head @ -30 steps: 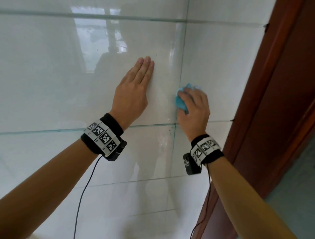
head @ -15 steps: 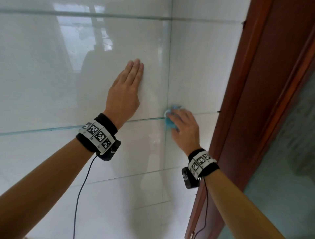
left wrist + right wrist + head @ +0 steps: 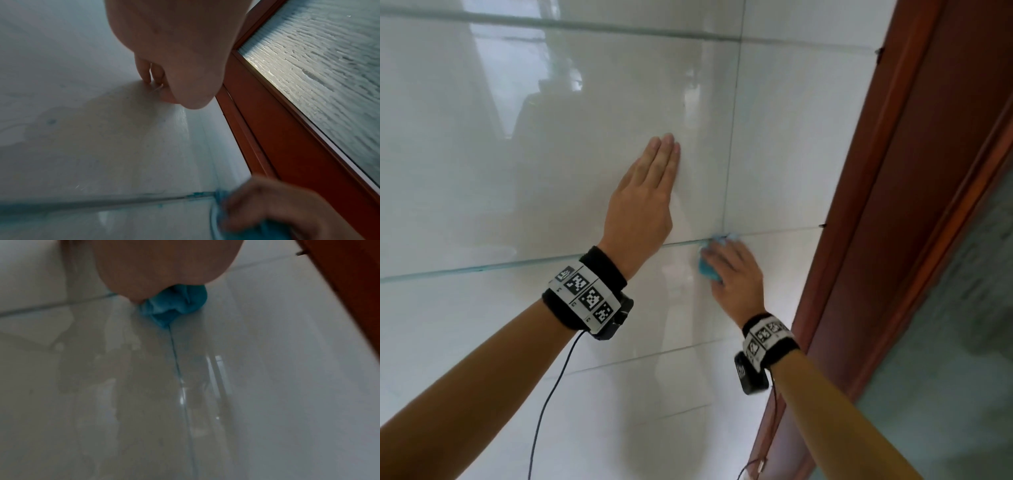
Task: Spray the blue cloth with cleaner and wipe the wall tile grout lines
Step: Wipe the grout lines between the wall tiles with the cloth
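My right hand (image 3: 732,270) grips the bunched blue cloth (image 3: 707,270) and presses it on the white wall tile where the vertical grout line (image 3: 731,144) meets the horizontal grout line (image 3: 517,263). The right wrist view shows the cloth (image 3: 174,308) bulging from under my palm, right on the vertical grout line (image 3: 174,350). Flat on the tile to the left lies my left hand (image 3: 643,202), fingers straight and together, holding nothing. In the left wrist view the left fingers (image 3: 147,71) touch the tile, and my right hand (image 3: 277,211) with the cloth (image 3: 220,204) is blurred at the bottom.
A red-brown wooden door frame (image 3: 887,205) runs down the right side, close to my right hand. Beyond it is a frosted textured glass panel (image 3: 329,73). Glossy white tiles (image 3: 517,137) spread to the left and below. Black cables hang from both wrist bands.
My right hand has slid the cloth down the vertical grout line to the crossing with the horizontal line. The left hand stays flat on the same tile.
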A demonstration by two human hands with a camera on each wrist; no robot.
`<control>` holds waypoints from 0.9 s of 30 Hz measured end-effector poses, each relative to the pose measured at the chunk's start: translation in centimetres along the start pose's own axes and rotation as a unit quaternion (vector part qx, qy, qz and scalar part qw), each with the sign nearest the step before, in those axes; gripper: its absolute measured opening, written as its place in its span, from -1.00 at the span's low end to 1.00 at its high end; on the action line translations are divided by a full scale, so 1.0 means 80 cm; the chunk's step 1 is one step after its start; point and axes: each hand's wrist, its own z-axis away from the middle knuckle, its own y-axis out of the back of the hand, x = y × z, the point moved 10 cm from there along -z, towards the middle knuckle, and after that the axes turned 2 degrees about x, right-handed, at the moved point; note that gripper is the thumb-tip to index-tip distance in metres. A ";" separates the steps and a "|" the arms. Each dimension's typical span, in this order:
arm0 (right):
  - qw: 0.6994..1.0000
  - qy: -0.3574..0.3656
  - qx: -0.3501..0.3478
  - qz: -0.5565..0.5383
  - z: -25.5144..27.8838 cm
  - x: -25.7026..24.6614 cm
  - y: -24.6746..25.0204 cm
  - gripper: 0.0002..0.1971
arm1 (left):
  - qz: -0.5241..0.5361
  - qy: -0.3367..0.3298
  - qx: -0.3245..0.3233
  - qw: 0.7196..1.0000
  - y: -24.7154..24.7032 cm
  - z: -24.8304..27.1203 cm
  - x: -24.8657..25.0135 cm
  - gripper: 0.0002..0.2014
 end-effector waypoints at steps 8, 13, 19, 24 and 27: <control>0.850 -0.470 0.161 -0.175 0.166 0.111 0.021 -0.79 | 0.088 -0.018 -0.033 0.995 -0.035 0.128 0.052 -0.32; 0.595 -0.695 0.247 -0.319 0.278 0.115 -0.037 -0.75 | 0.072 0.016 -0.106 0.992 -0.094 0.218 0.038 -0.28; 0.523 -0.728 0.303 -0.323 0.304 0.067 -0.087 -0.74 | 0.035 0.026 -0.139 0.989 -0.115 0.236 0.030 -0.20; 0.574 -0.701 0.324 -0.273 0.278 0.057 -0.081 -0.79 | 0.023 0.035 -0.147 0.988 -0.118 0.239 0.027 -0.19; 0.692 -0.608 0.300 -0.250 0.197 0.037 -0.060 -0.78 | 0.024 0.043 -0.143 0.989 -0.117 0.238 0.028 -0.22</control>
